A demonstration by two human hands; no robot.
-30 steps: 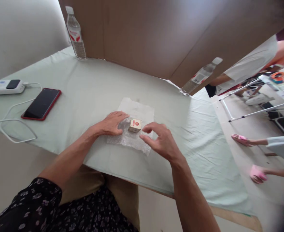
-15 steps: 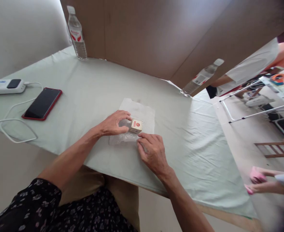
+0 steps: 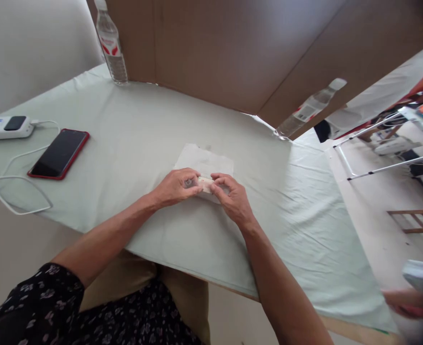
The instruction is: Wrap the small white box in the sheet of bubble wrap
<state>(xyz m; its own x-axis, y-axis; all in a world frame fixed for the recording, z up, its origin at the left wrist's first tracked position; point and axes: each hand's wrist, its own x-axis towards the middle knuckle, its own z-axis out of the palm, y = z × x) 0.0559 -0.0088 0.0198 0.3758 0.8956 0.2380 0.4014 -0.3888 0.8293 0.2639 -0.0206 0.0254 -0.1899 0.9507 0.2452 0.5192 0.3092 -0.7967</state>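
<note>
Between my two hands is a small cream-coloured box, partly covered by my fingers. Thumb and fingers of my left hand pinch its left end. From the other side my right hand grips the right end the same way. Beneath them a white translucent sheet, seemingly thin wrapping, lies flat on the cloth. Some clear crinkled plastic shows under and beside the box; the hands hide much of it.
A red-cased phone and a white power strip with a cable lie at left. Water bottles stand by a brown cardboard panel. Light green cloth covers the table. Another person's leg shows at right.
My right hand has moved up from beside the sheet to grip the box's right end. The box has been turned, so its red printed face no longer shows. The person at right has moved.
</note>
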